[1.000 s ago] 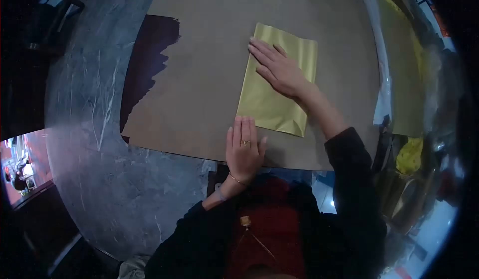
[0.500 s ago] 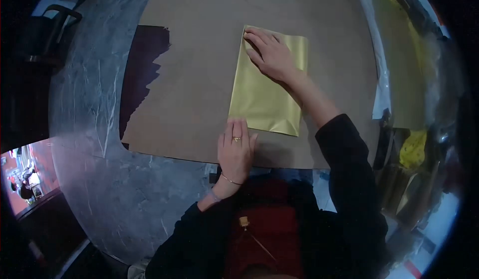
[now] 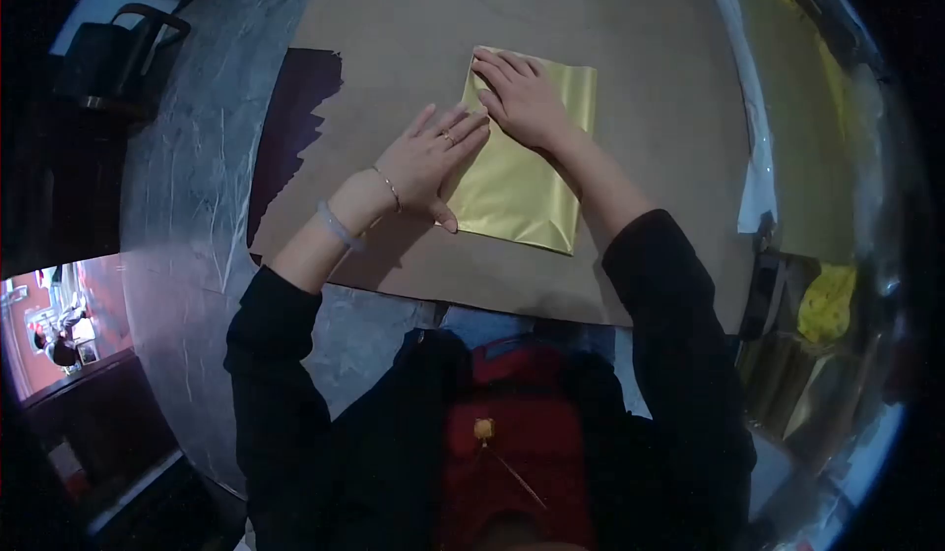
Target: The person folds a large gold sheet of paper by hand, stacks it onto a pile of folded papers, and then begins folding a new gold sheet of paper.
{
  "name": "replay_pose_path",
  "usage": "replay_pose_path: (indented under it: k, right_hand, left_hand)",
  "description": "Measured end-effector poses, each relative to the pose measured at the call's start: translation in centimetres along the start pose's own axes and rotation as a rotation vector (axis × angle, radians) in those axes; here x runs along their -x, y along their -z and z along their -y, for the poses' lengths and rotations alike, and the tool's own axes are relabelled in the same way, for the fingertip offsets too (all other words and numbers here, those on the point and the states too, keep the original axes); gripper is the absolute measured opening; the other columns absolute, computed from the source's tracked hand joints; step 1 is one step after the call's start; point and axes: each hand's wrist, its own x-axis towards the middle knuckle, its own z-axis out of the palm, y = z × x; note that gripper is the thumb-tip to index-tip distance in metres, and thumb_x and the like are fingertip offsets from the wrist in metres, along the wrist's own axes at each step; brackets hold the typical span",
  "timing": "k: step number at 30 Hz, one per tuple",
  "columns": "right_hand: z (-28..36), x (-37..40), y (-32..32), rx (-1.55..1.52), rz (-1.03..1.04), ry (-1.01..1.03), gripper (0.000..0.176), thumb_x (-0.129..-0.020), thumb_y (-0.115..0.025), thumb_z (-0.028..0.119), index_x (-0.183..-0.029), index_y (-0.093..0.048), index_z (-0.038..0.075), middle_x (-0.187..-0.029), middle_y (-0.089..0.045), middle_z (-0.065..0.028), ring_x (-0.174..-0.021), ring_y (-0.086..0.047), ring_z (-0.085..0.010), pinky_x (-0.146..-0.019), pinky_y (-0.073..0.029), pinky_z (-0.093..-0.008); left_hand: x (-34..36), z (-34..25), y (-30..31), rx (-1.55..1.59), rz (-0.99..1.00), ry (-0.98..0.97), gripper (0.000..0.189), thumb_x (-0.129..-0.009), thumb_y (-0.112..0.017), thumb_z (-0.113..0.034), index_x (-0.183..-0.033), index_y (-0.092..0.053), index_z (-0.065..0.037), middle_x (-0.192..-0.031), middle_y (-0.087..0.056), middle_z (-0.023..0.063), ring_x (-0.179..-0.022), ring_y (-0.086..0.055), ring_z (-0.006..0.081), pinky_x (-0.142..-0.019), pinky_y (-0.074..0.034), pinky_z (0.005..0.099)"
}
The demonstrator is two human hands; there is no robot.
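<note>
A flat gold sheet or bag [image 3: 512, 192], with creases near its lower edge, lies on the brown board [image 3: 394, 98]. My right hand [image 3: 522, 103] rests on its upper left part, fingers stretched toward the top left corner. Beside it, my left hand [image 3: 430, 157] lies across the gold piece's left edge, fingers spread and the thumb pointing down near the lower left corner. A ring, a thin bracelet and a pale bangle are on the left hand and wrist. Neither hand is closed round anything.
The board lies on a grey marbled table [image 3: 197, 216]. A dark torn-edged patch [image 3: 295, 118] is at the board's left. At the right are a white strip [image 3: 753, 147] and a crumpled yellow item [image 3: 827, 303]. A dark chair-like object [image 3: 98, 64] stands upper left.
My left hand has moved up from the gold piece's bottom edge to its left edge, with the fingers more spread. My right hand stays near the top left corner.
</note>
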Motion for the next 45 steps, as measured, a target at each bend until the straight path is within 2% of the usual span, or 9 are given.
replay_pose_path:
  k: [6,9,11,18,27,32,36,37,45]
  right_hand:
    - [1.4,1.1,0.3,0.058,0.057,-0.057,0.045,-0.098,-0.035,0.03,-0.137,-0.04,0.008,-0.146,-0.036,-0.0082,-0.133,-0.034,-0.0238,-0.111,-0.024,-0.044]
    - [4.9,4.3,2.4,-0.177,0.152,-0.131,0.049,-0.098,-0.037,0.029,-0.141,-0.033,0.006,-0.149,-0.03,-0.0088,-0.137,-0.029,-0.024,-0.113,-0.019,-0.045]
    - [5.4,6.3,3.4,-0.173,0.161,-0.058,0.051,-0.098,-0.037,0.031,-0.142,-0.03,0.006,-0.149,-0.029,-0.009,-0.138,-0.028,-0.0238,-0.114,-0.019,-0.0445]
    - [-0.7,5.0,4.4,-0.161,0.256,-0.082,0.057,-0.099,-0.032,0.039,-0.145,-0.024,0.007,-0.151,-0.025,-0.0077,-0.141,-0.021,-0.0224,-0.116,-0.015,-0.0408]
    - [-8.3,2.3,2.8,0.041,0.107,-0.084,0.061,-0.098,-0.025,0.048,-0.148,-0.018,0.013,-0.154,-0.018,-0.0057,-0.141,-0.018,-0.0203,-0.116,-0.013,-0.0414]
    - [-6.9,4.3,2.7,0.213,0.049,-0.047,0.059,-0.099,-0.029,0.045,-0.147,-0.021,0.013,-0.154,-0.019,-0.0055,-0.141,-0.019,-0.0201,-0.115,-0.013,-0.0437]
    - [-2.0,8.0,5.4,0.191,0.196,0.026,0.057,-0.098,-0.032,0.045,-0.144,-0.028,0.012,-0.152,-0.024,-0.005,-0.139,-0.025,-0.0186,-0.114,-0.017,-0.0433]
    - [-1.2,8.8,5.9,0.19,0.198,0.059,0.057,-0.098,-0.032,0.045,-0.144,-0.028,0.012,-0.152,-0.025,-0.0049,-0.139,-0.026,-0.0182,-0.114,-0.018,-0.0433]
    - [2.7,13.0,8.7,0.165,0.398,0.158,0.055,-0.1,-0.028,0.042,-0.145,-0.028,0.012,-0.152,-0.024,-0.0028,-0.141,-0.021,-0.0165,-0.116,-0.012,-0.0418]
  left_hand:
    - [-1.3,0.4,0.3,-0.01,0.123,0.073,0.146,-0.037,-0.081,-0.065,-0.147,-0.007,-0.002,-0.154,-0.01,0.0165,-0.143,-0.01,0.0305,-0.114,-0.01,0.0503]
    - [-1.3,0.6,-0.1,-0.036,0.152,0.108,0.147,-0.039,-0.08,-0.066,-0.146,-0.005,0.0,-0.154,-0.008,0.0191,-0.143,-0.008,0.0303,-0.114,-0.01,0.0507]
    - [-1.4,0.4,0.0,-0.051,0.163,0.112,0.147,-0.039,-0.081,-0.065,-0.146,-0.006,0.0,-0.154,-0.008,0.0191,-0.143,-0.008,0.0303,-0.114,-0.011,0.0511]
    - [-1.3,0.2,0.1,-0.064,0.115,0.123,0.148,-0.035,-0.08,-0.067,-0.147,-0.007,-0.004,-0.154,-0.009,0.017,-0.143,-0.009,0.0309,-0.113,-0.011,0.053]
    - [-1.5,0.8,-0.4,-0.075,0.151,0.127,0.156,-0.029,-0.073,-0.078,-0.149,-0.001,-0.008,-0.155,-0.004,0.0161,-0.143,-0.007,0.0339,-0.112,-0.008,0.0562]
    - [-1.7,0.7,-0.5,-0.13,0.163,0.164,0.156,-0.03,-0.075,-0.076,-0.149,0.0,-0.008,-0.155,-0.006,0.014,-0.143,-0.006,0.0301,-0.113,-0.007,0.0562]
    - [-1.6,1.0,-0.8,-0.111,0.144,0.153,0.156,-0.031,-0.078,-0.074,-0.149,0.001,-0.008,-0.156,-0.006,0.0126,-0.144,-0.005,0.0287,-0.114,-0.005,0.0536]
    - [-1.6,1.2,-0.7,-0.101,0.153,0.136,0.148,-0.039,-0.08,-0.067,-0.148,0.0,-0.008,-0.155,-0.007,0.0118,-0.144,-0.004,0.0274,-0.114,-0.004,0.0544]
    - [-1.9,0.4,0.6,-0.134,0.214,0.181,0.151,-0.036,-0.081,-0.068,-0.149,0.001,-0.01,-0.156,-0.005,0.012,-0.144,-0.005,0.027,-0.114,-0.003,0.0518]
